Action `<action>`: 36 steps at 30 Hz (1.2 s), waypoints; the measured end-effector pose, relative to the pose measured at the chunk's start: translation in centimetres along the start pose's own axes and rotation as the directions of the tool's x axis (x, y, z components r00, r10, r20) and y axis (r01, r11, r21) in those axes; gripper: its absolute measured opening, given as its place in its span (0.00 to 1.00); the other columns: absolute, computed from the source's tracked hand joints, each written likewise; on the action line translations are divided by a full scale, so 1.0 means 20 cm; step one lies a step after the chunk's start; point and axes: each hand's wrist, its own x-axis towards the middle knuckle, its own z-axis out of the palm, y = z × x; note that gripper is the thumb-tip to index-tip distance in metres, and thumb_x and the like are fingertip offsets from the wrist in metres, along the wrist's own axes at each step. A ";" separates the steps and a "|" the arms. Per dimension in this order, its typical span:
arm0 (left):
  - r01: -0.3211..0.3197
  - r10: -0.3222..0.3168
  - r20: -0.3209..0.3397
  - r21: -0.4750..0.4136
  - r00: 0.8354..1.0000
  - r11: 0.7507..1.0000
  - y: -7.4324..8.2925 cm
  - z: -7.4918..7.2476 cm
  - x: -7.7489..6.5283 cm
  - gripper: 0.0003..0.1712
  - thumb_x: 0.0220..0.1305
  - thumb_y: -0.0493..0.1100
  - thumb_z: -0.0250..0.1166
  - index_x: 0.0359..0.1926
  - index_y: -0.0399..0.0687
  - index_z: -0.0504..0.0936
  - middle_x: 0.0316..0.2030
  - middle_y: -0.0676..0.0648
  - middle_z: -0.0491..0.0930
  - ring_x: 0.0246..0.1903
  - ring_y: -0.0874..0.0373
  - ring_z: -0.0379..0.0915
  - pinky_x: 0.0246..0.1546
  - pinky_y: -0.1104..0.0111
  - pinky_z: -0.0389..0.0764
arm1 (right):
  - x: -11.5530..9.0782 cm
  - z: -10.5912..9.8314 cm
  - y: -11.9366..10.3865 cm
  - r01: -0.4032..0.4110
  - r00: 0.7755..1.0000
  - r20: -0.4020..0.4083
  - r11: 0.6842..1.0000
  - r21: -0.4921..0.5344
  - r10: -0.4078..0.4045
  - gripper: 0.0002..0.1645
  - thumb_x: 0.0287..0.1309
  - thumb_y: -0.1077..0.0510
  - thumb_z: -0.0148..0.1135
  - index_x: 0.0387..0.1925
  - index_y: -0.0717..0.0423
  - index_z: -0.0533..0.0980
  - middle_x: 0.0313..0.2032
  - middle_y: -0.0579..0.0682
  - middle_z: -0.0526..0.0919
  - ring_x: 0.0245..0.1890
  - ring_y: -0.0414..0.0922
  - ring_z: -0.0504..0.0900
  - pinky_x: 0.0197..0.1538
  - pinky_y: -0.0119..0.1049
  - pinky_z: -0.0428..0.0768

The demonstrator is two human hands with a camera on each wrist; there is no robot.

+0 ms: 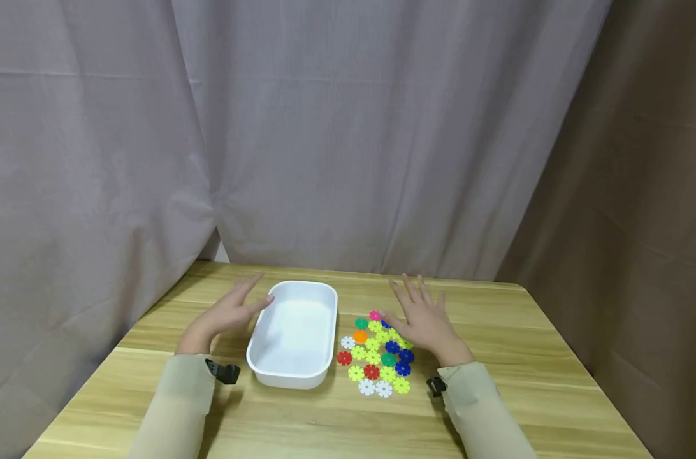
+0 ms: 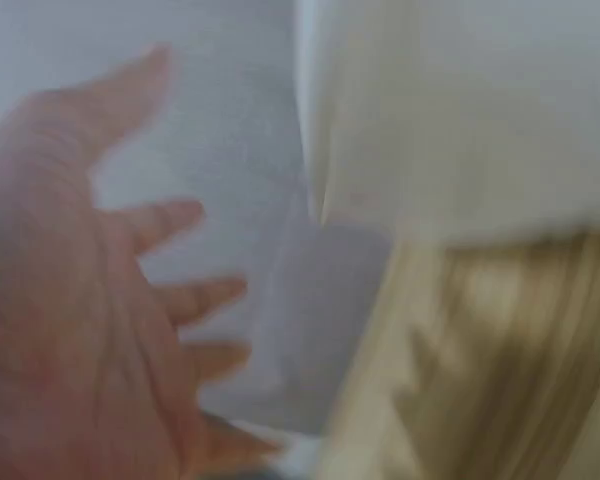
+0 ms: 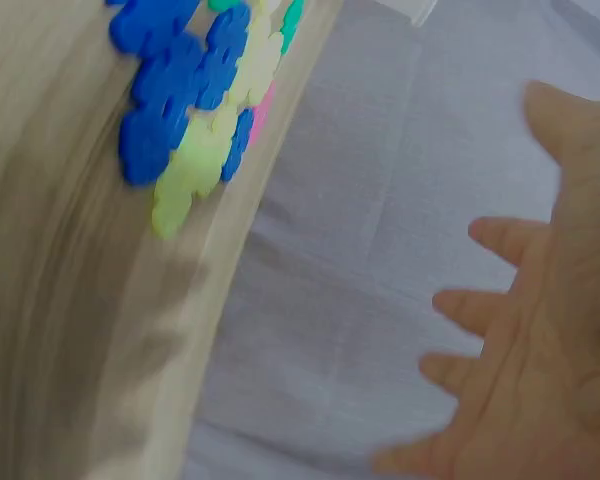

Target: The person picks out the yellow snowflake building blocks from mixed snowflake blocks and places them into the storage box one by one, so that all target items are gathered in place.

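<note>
A white plastic tub (image 1: 292,335) stands on the wooden table, with nothing inside it. My left hand (image 1: 231,312) is at its left side, thumb over the rim in the head view; whether it touches cannot be told. Right of the tub lie several flat notched discs (image 1: 373,357) in yellow, blue, red, white, green, orange and pink. Above their far right part is my right hand (image 1: 425,323), fingers spread, holding nothing. The right wrist view shows blue discs (image 3: 160,90) apart from the hand. In the left wrist view the left hand (image 2: 90,290) is blurred, its fingers spread.
The wooden table (image 1: 514,382) extends to both sides and toward me. A grey curtain (image 1: 348,140) hangs behind its far edge and along the left. On the right hangs a darker brown curtain (image 1: 629,204). A dark strap device (image 1: 224,372) sits on each wrist.
</note>
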 end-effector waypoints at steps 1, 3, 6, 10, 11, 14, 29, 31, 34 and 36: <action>-0.013 0.016 0.020 -0.144 1.000 0.989 -0.02 0.00 0.01 0.47 0.72 0.68 0.51 0.81 0.52 0.48 0.78 0.36 0.45 0.76 0.33 0.34 0.68 0.31 0.40 | 0.01 0.00 0.00 0.021 1.000 0.006 0.998 0.056 -0.022 0.48 0.67 0.26 0.47 0.78 0.46 0.56 0.78 0.57 0.50 0.77 0.64 0.45 0.66 0.77 0.42; -0.024 0.044 0.038 -0.407 0.998 0.913 -0.06 0.01 0.04 0.42 0.76 0.60 0.51 0.81 0.51 0.47 0.78 0.37 0.47 0.76 0.37 0.39 0.70 0.37 0.49 | 0.03 0.01 0.01 0.053 0.998 0.023 0.980 0.190 -0.059 0.43 0.69 0.32 0.52 0.75 0.49 0.62 0.76 0.56 0.58 0.75 0.62 0.54 0.69 0.71 0.53; -0.013 0.026 0.010 -0.648 1.000 0.762 -0.14 0.05 0.08 0.38 0.78 0.51 0.52 0.80 0.51 0.49 0.78 0.39 0.50 0.75 0.41 0.46 0.71 0.42 0.55 | 0.06 0.03 0.02 0.077 0.994 0.042 0.931 0.358 -0.099 0.31 0.71 0.41 0.57 0.67 0.53 0.72 0.67 0.55 0.74 0.66 0.57 0.71 0.65 0.61 0.69; 0.015 -0.020 0.004 -0.782 1.000 0.623 -0.24 0.16 0.10 0.37 0.78 0.43 0.51 0.80 0.45 0.47 0.78 0.39 0.48 0.75 0.43 0.48 0.72 0.50 0.56 | 0.08 0.09 0.04 0.067 0.988 0.096 0.903 0.425 -0.119 0.17 0.69 0.52 0.61 0.54 0.56 0.81 0.49 0.50 0.85 0.50 0.49 0.81 0.53 0.50 0.80; 0.026 -0.022 0.016 -0.797 1.000 0.604 -0.25 0.19 0.10 0.37 0.79 0.42 0.50 0.80 0.43 0.45 0.78 0.38 0.47 0.75 0.43 0.47 0.72 0.51 0.56 | 0.08 0.11 0.04 0.069 0.984 0.118 0.903 0.423 -0.131 0.15 0.68 0.54 0.62 0.52 0.57 0.82 0.46 0.49 0.85 0.46 0.47 0.81 0.50 0.48 0.81; 0.057 -0.039 0.042 -0.794 0.998 0.605 -0.26 0.28 0.08 0.37 0.78 0.40 0.50 0.80 0.42 0.45 0.78 0.39 0.47 0.75 0.45 0.47 0.73 0.54 0.55 | 0.09 0.16 0.05 0.058 0.969 0.198 0.912 0.405 -0.150 0.13 0.66 0.56 0.64 0.48 0.59 0.83 0.39 0.45 0.85 0.39 0.42 0.81 0.44 0.41 0.82; 0.056 -0.052 0.029 -0.760 0.998 0.647 -0.16 0.33 0.15 0.40 0.67 0.33 0.49 0.79 0.46 0.52 0.79 0.44 0.47 0.76 0.48 0.45 0.73 0.53 0.53 | 0.14 0.21 0.07 -0.015 0.969 0.242 0.960 0.280 -0.055 0.15 0.57 0.54 0.74 0.42 0.56 0.82 0.37 0.47 0.82 0.35 0.41 0.76 0.43 0.41 0.79; 0.050 -0.045 0.027 -0.761 0.999 0.647 -0.16 0.33 0.14 0.39 0.68 0.33 0.48 0.79 0.46 0.52 0.79 0.44 0.47 0.76 0.48 0.44 0.73 0.53 0.52 | 0.14 0.20 0.07 -0.017 0.971 0.233 0.960 0.279 -0.050 0.16 0.56 0.53 0.74 0.43 0.56 0.82 0.37 0.48 0.82 0.35 0.41 0.76 0.43 0.42 0.79; 0.028 -0.021 0.019 -0.764 1.000 0.644 -0.16 0.34 0.14 0.39 0.69 0.33 0.48 0.79 0.45 0.51 0.79 0.44 0.46 0.76 0.47 0.44 0.73 0.52 0.51 | 0.13 0.19 0.06 -0.038 0.975 0.221 0.959 0.282 -0.026 0.18 0.55 0.53 0.75 0.44 0.58 0.80 0.38 0.48 0.81 0.35 0.43 0.75 0.45 0.43 0.79; 0.024 -0.019 0.015 -0.766 1.000 0.642 -0.15 0.34 0.13 0.38 0.70 0.34 0.48 0.79 0.45 0.51 0.79 0.44 0.47 0.76 0.47 0.44 0.73 0.52 0.51 | 0.13 0.19 0.05 -0.056 0.977 0.214 0.957 0.284 -0.006 0.20 0.54 0.52 0.76 0.44 0.58 0.80 0.38 0.48 0.81 0.35 0.43 0.75 0.45 0.43 0.79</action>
